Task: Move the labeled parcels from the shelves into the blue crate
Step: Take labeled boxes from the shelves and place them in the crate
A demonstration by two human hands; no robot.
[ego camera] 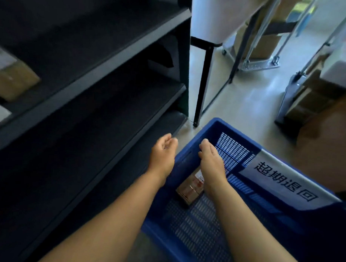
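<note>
Parcels: one (189, 190) in the blue crate (211, 130), one (15, 80) on the shelf (87, 77).

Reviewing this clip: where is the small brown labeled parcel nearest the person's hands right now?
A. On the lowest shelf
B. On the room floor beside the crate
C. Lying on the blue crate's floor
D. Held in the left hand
C: the brown parcel lies on the mesh floor inside the blue crate, while the left hand and right hand are both open and empty above it.
</note>
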